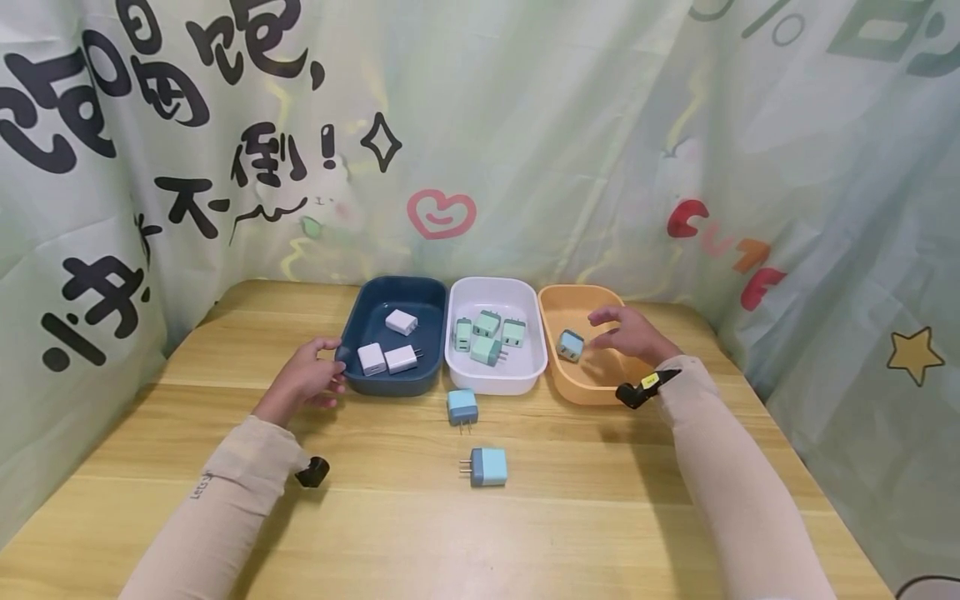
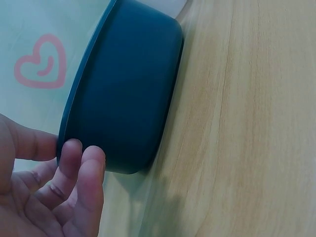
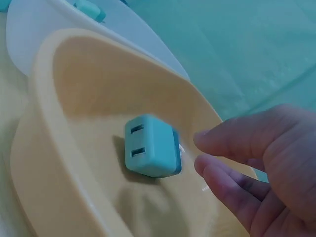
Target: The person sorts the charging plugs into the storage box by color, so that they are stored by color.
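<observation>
My left hand [image 1: 306,377] pinches the left rim of a navy bin [image 1: 397,383], thumb at the rim and fingers against the outer wall, as the left wrist view shows [image 2: 118,89]. Three white charger plugs [image 1: 401,358] lie in that bin. Over an orange bin [image 1: 592,392], my right hand [image 1: 630,335] holds nothing. Its thumb and fingertips are a little apart from a blue two-port charger plug [image 3: 150,145] inside the bin. Two more blue plugs, one nearer the bins [image 1: 462,407] and one nearer me [image 1: 488,467], lie on the table.
Between the navy and orange bins stands a white bin [image 1: 495,385] with several green charger plugs [image 1: 487,323]. All three bins sit side by side near the back of the wooden table [image 1: 375,533]. A printed curtain [image 1: 540,150] hangs behind and around it.
</observation>
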A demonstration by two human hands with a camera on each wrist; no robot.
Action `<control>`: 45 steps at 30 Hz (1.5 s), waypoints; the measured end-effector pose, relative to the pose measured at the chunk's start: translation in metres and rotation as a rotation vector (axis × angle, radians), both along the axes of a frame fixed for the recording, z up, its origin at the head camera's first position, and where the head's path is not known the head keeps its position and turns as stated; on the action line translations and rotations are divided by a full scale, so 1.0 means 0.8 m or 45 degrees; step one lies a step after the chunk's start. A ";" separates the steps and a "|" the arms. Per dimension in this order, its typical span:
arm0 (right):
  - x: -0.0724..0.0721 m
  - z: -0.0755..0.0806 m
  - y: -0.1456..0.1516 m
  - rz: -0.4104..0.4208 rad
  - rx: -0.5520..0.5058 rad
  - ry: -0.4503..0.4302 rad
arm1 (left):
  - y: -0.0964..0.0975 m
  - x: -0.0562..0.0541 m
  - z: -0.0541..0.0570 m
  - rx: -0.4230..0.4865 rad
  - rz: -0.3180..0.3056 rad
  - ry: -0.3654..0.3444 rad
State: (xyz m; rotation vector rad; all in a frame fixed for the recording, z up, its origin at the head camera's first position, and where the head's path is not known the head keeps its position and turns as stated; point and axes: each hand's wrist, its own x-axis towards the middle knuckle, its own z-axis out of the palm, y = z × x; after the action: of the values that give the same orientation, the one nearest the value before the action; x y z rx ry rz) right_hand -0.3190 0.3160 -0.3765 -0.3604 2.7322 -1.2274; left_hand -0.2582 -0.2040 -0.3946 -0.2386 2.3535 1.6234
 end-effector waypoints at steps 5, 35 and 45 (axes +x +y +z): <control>0.015 0.005 -0.001 0.030 -0.078 0.012 | 0.001 0.000 0.000 -0.012 -0.003 0.002; 0.106 0.002 -0.095 0.631 -0.179 -0.212 | 0.001 0.000 0.005 0.002 -0.011 -0.015; 0.116 -0.015 -0.137 0.820 -0.131 -0.342 | 0.001 -0.001 0.003 -0.006 0.002 -0.033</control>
State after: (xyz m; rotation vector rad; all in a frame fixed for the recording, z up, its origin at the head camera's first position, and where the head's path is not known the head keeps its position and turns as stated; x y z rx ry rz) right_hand -0.2265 0.2063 -0.3881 -0.9209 2.0763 -1.1221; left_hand -0.2592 -0.2033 -0.3921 -0.2608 2.3383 1.6060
